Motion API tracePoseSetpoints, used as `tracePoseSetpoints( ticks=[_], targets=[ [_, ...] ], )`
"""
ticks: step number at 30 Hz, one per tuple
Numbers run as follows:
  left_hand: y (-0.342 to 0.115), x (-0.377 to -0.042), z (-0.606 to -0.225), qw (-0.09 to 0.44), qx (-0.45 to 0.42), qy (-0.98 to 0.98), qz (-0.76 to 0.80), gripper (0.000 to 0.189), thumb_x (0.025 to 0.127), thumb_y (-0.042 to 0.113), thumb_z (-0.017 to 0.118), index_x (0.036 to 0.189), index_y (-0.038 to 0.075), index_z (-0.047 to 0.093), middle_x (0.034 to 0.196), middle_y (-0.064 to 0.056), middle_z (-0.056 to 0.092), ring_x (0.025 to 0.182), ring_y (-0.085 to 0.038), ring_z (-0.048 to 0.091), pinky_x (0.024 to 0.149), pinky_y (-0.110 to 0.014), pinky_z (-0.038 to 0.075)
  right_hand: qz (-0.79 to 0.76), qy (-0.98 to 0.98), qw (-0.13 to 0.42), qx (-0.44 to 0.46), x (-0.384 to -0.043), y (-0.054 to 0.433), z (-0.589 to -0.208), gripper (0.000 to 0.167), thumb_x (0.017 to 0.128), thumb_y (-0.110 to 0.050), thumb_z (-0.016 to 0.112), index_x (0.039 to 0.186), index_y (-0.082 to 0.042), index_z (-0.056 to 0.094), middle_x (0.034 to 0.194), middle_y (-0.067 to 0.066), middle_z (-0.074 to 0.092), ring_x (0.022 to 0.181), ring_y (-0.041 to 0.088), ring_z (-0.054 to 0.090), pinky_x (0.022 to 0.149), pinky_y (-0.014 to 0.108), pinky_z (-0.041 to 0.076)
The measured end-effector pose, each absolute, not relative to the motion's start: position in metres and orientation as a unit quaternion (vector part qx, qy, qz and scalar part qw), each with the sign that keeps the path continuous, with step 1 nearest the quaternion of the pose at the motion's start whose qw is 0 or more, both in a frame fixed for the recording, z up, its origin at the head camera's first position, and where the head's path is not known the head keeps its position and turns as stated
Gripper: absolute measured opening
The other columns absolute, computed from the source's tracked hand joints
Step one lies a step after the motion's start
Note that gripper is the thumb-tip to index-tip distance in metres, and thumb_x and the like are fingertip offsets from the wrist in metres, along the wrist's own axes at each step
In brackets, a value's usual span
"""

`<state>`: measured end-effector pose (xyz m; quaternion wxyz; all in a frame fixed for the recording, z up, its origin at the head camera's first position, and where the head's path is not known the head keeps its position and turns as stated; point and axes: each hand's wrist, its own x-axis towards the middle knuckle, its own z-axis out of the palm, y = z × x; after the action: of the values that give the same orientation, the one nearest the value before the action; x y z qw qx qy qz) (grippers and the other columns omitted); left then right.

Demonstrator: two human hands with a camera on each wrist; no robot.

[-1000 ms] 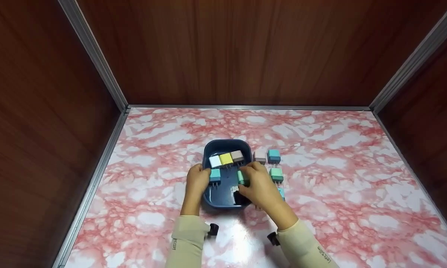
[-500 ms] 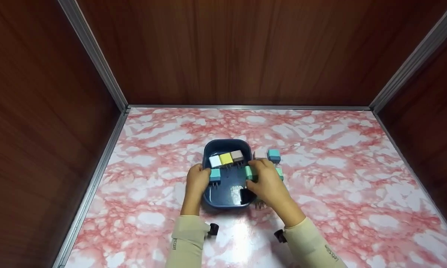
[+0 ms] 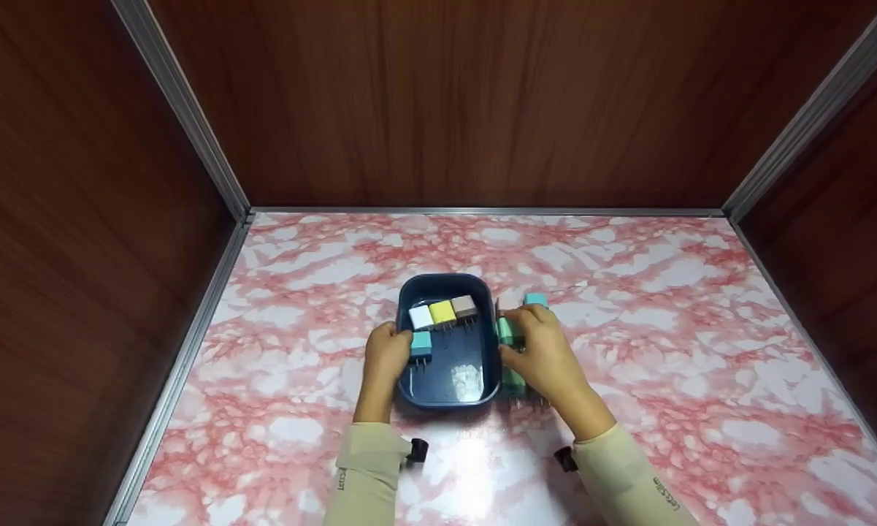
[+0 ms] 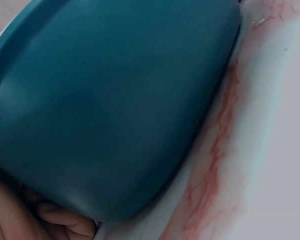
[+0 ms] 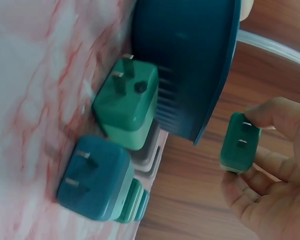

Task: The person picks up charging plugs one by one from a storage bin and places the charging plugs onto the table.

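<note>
My right hand (image 3: 551, 358) pinches a small green charger plug (image 3: 510, 332) just beyond the right wall of a dark blue bin (image 3: 449, 403). In the right wrist view the green plug's two metal prongs face the camera, thumb on one side and fingers on the other. My left hand (image 3: 388, 354) grips the bin's left rim, its curled fingers partly hidden beneath it in the left wrist view. Inside the bin a white plug (image 3: 420, 316), a yellow plug (image 3: 443, 312) and a taupe plug (image 3: 464, 307) form a row. A blue plug (image 3: 420, 343) sits near my left thumb.
Right of the bin, several more plugs stand on the marbled tabletop, prongs outward: a green one (image 5: 127, 97), a larger blue one (image 5: 95, 177) and a grey one (image 5: 147, 145) among them. Brown wooden panels (image 3: 482, 109) with metal edging surround the table at back and sides.
My right hand has moved right with the green plug, from inside the bin across its right rim to the outside. My left hand and the bin have stayed put.
</note>
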<state>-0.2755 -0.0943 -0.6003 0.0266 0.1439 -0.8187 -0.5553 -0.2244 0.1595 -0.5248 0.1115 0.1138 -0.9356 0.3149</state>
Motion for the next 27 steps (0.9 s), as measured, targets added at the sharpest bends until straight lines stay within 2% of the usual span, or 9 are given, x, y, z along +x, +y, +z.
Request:
tracePoseSetpoints(
  ticks=[8, 18, 27],
  targets=[
    [-0.095, -0.275, -0.6, 0.023, 0.143, -0.82, -0.553, 0.022, 0.083, 0.014, 0.057, 0.065, 0.014, 0.045, 0.064, -0.003, 0.044, 0.063, -0.022, 0.043, 0.057, -0.034, 0.035, 0.317, -0.939, 0.101, 0.091, -0.231, 0.174, -0.524, 0.052, 0.084, -0.016, 0.08, 0.131, -0.003, 0.063, 0.134, 0.016, 0.056, 0.122, 0.033, 0.053, 0.093, 0.047, 0.053],
    [-0.096, -0.276, -0.599, 0.024, 0.146, -0.816, -0.559, 0.021, 0.083, 0.015, 0.058, 0.065, 0.014, 0.047, 0.064, -0.003, 0.046, 0.063, -0.022, 0.045, 0.057, -0.034, 0.035, 0.317, -0.94, 0.096, 0.081, -0.242, 0.188, -0.527, 0.052, 0.087, -0.016, 0.077, 0.135, -0.001, 0.061, 0.137, 0.018, 0.053, 0.127, 0.036, 0.05, 0.104, 0.052, 0.046],
    [-0.095, -0.274, -0.599, 0.019, 0.148, -0.817, -0.557, 0.022, 0.084, 0.017, 0.058, 0.065, 0.015, 0.046, 0.064, -0.002, 0.044, 0.064, -0.022, 0.043, 0.057, -0.034, 0.034, 0.318, -0.939, 0.114, 0.068, -0.251, 0.199, -0.528, 0.052, 0.085, -0.012, 0.077, 0.131, 0.004, 0.061, 0.131, 0.019, 0.055, 0.121, 0.036, 0.053, 0.101, 0.051, 0.048]
  ],
)
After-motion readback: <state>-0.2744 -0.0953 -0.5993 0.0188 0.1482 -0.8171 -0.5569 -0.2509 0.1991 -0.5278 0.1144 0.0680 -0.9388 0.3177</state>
